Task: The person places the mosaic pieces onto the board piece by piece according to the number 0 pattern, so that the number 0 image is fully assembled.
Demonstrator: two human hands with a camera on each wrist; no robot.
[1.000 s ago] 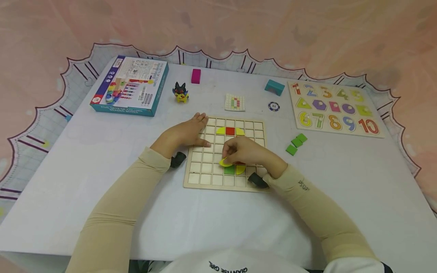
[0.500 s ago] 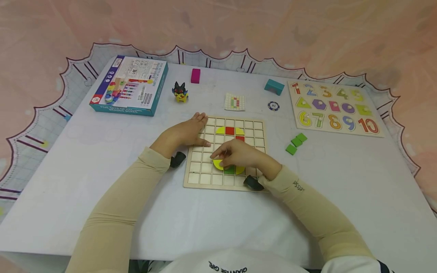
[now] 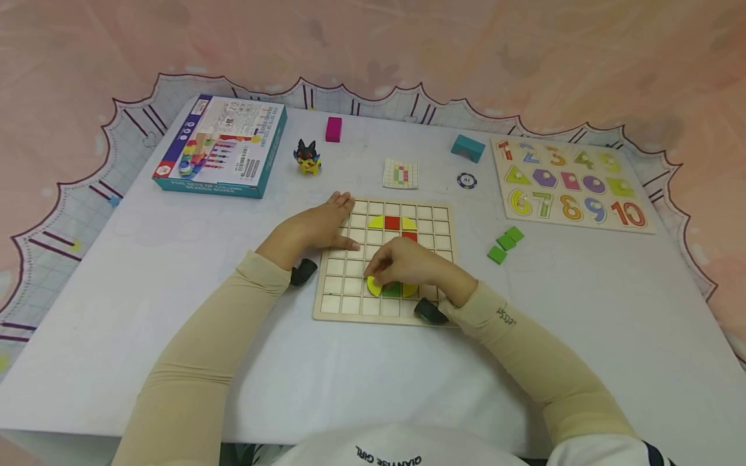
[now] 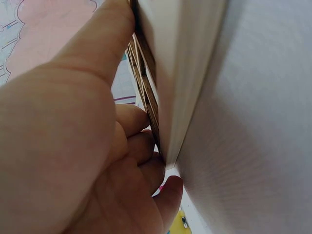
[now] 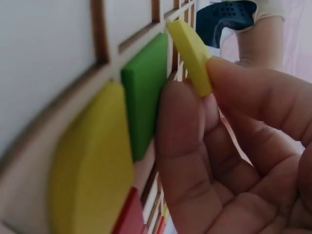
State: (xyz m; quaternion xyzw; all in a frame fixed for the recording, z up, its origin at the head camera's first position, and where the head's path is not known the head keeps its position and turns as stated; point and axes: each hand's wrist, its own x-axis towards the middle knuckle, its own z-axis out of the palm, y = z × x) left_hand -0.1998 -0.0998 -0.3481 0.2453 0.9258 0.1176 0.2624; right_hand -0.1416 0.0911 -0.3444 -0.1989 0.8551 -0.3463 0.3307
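My left hand [image 3: 315, 228] rests on the left edge of a wooden grid board [image 3: 332, 304], fingers extended; the left wrist view shows the fingers along the board's rim. With thumb and fingers, my right hand [image 3: 412, 261] pinches a yellow quarter-circle tile [image 5: 191, 57] that tilts off the board surface. Right beside it lies a green square tile [image 5: 146, 95] in its cell. Another yellow rounded tile [image 3: 410, 290] sits on the green tile's other side. Farther up are a red square [image 3: 392, 223] between two yellow tiles and a second red tile [image 3: 410, 237]. The right hand hides the board's middle cells.
Several loose green squares [image 3: 506, 246] lie right of the board. Behind it are a small pattern card [image 3: 401, 175], a round chip [image 3: 467, 181], a teal block [image 3: 469, 149], a toy figure [image 3: 307, 158] and a magenta block [image 3: 334, 129]. A number puzzle [image 3: 574, 184] and a box [image 3: 224, 145] flank them.
My right hand has shifted slightly left. Its fingers opened around the yellow quarter-circle tile half a second ago and now pinch it again, with the tile turned. My left hand has stayed in place.
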